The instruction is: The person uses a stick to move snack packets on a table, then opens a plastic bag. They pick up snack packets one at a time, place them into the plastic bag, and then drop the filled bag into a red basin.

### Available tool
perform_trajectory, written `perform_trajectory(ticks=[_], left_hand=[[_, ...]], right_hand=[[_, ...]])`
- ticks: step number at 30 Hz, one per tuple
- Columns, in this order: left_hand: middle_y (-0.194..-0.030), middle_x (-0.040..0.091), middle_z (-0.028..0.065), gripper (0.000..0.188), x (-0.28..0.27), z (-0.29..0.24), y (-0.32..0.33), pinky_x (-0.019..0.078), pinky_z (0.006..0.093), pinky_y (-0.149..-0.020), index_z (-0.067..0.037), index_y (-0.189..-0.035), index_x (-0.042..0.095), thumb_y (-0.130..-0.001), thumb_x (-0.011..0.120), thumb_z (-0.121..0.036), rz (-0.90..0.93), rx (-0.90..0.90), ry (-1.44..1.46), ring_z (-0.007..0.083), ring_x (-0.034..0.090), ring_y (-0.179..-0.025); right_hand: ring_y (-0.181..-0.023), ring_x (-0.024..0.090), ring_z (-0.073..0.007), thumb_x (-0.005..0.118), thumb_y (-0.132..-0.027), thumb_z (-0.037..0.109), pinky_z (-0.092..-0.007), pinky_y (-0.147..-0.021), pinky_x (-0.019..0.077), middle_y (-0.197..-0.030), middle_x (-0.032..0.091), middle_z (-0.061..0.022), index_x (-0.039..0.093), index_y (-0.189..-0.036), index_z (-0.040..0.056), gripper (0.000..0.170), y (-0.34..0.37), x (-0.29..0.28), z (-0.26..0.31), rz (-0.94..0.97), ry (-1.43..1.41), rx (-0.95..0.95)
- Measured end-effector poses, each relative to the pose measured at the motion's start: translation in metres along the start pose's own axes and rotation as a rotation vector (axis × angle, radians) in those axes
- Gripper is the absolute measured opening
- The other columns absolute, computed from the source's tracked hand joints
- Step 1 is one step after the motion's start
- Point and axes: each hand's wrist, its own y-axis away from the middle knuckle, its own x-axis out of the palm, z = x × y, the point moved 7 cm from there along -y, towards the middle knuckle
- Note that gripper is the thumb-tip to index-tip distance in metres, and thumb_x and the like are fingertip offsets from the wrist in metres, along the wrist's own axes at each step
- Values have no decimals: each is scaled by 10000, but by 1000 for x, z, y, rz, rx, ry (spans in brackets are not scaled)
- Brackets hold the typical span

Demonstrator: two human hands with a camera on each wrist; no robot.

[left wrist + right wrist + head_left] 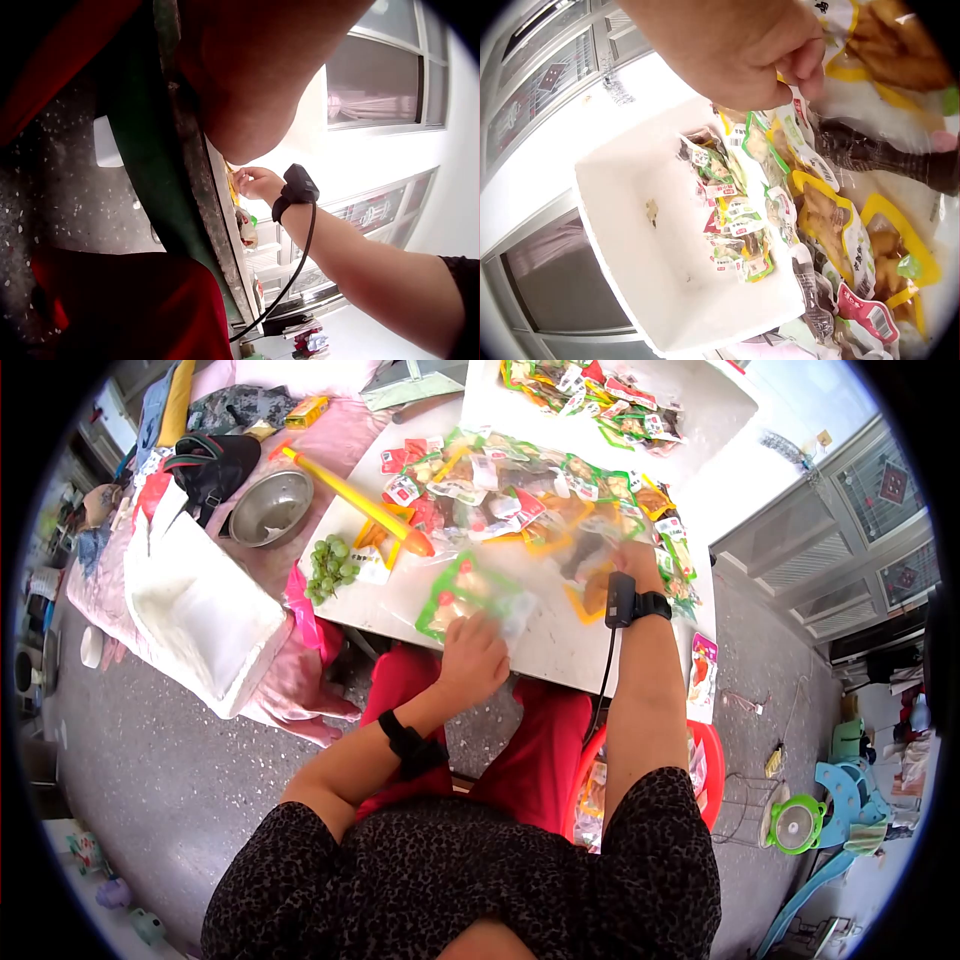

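Note:
Near the front edge of the white table (385, 615), my left hand (475, 658) grips the near end of a green-edged clear food packet (462, 592) with pale pieces inside. In the left wrist view those fingers are hidden behind the table edge. Farther right, my right hand (632, 568) has its fingers curled at a yellow-edged packet of brown food (900, 49). Its thumb and fingertips (810, 64) pinch at the packet's edge in the right wrist view. A dark packet (877, 154) lies just beside it. Both packets blur in the head view.
More packets (500, 480) cover the table's back, beside a white foam box (615, 217) holding several. Left are green grapes (332, 568), a yellow-orange stick (350, 495), a metal bowl (270, 508) and a white foam container (200, 600). A red tub (708, 760) stands below right.

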Motion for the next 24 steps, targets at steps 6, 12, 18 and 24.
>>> perform_trajectory(ticks=[6, 12, 18, 24], left_hand=[[-942, 498, 103, 109, 1, 1, 3, 273, 434, -839, -81, -703, 529, -625, 552, -153, 2, 5, 11, 306, 412, -989], [-917, 501, 96, 106, 4, 3, 3, 292, 419, -821, -63, -686, 531, -620, 548, -144, 39, -16, -26, 289, 423, -960], [-865, 517, 94, 85, 3, 3, -1, 301, 406, -809, -56, -650, 526, -619, 537, -135, 208, -121, -61, 272, 433, -939], [-853, 519, 103, 111, -8, -6, 1, 327, 402, -797, -60, -721, 522, -646, 529, -141, 131, -78, 43, 281, 445, -929]], right_hand=[[-465, 461, -220, 478, -654, 57, -306, -413, 354, -530, 466, -101, 461, -605, 24, 61, 14, -36, 19, -193, -416, 146], [-484, 436, -114, 478, -658, 14, -204, -427, 365, -574, 462, -41, 460, -704, 26, 51, 18, 21, -33, -122, -947, 286], [-662, 506, -148, 414, -691, -6, -290, -559, 461, -780, 521, -83, 456, -844, 26, 162, 85, -16, 24, -125, -2021, 968], [-779, 553, -194, 425, -679, -10, -316, -658, 479, -869, 546, -133, 452, -995, -18, 317, 133, -63, 95, -45, -2111, 659]])
